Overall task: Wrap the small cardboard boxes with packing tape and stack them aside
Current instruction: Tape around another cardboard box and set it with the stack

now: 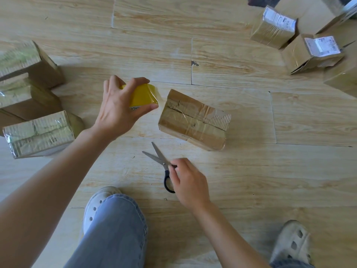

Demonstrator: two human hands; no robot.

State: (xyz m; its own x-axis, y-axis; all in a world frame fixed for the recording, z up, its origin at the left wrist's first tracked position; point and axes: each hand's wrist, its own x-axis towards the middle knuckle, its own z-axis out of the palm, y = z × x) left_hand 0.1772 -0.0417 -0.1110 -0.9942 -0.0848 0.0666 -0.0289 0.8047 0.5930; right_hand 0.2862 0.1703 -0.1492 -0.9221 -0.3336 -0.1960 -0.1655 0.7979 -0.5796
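A small cardboard box [195, 120] wrapped in clear tape lies on the wooden floor at the centre. Just left of it, my left hand [117, 109] grips a yellow roll of packing tape [144, 96] from above, fingers curled round its sides. Below the box lie black-handled scissors [161, 162] with their blades apart. My right hand [187, 182] pinches the scissors near the pivot and covers part of the handles. Several taped boxes [38, 132] stand in a group at the left edge.
More cardboard boxes with white shipping labels [313, 53] sit at the upper right. My knee in blue jeans [114, 225] and two light clogs [293, 242] fill the bottom of the view. Bare floor [154, 35] stretches between the box groups.
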